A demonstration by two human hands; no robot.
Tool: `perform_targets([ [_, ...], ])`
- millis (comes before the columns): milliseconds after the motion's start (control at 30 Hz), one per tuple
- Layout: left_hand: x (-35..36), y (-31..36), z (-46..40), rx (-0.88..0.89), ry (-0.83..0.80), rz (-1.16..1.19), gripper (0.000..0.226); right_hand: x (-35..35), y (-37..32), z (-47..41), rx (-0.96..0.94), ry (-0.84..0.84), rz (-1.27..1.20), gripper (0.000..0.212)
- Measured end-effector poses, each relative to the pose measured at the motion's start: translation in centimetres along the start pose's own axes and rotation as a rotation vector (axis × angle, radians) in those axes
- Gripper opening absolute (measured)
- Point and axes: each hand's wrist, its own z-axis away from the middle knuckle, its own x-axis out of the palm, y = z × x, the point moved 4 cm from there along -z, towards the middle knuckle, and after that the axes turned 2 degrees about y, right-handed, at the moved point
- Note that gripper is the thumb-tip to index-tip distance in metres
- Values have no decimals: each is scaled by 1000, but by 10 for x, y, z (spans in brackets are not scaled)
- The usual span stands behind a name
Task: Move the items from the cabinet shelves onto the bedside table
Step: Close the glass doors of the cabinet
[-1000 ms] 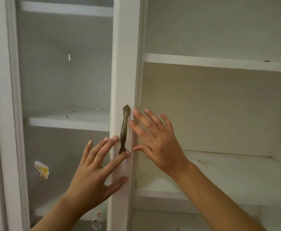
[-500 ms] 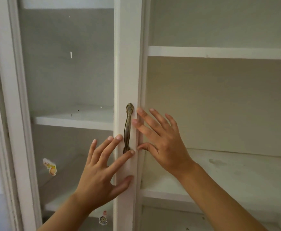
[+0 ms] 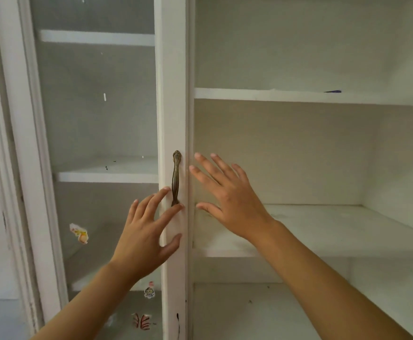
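Over the last second both hands barely shifted: the left hand (image 3: 149, 231) still rests spread fingers by the door handle (image 3: 176, 177), the right hand (image 3: 227, 200) hovers, fingers apart. The shelves (image 3: 323, 96) in view show no items, so the door probably gets handled next

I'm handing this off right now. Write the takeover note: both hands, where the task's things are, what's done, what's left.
Left hand: open, fingers spread, fingertips on the white door frame beside the brass handle; it holds nothing.
Right hand: open, fingers spread at the frame's right edge, in front of the open right compartment; it holds nothing.
Items: the shelves in view look bare apart from a small dark object at the upper right shelf's edge. Stickers are on the glass door.
Done: none can be confirmed from this view, since the bedside table is out of view.
Left: check that dark object and the unseen shelves, then move anything found.
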Motion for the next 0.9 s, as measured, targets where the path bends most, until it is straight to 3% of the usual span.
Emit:
perform_targets([
  [400, -63, 88, 6, 82, 67, 289, 64, -114, -10, 79, 157, -55, 92, 81],
  [900, -92, 302, -29, 257, 128, 634, 63, -292, 45, 224, 394, -78, 292, 73],
])
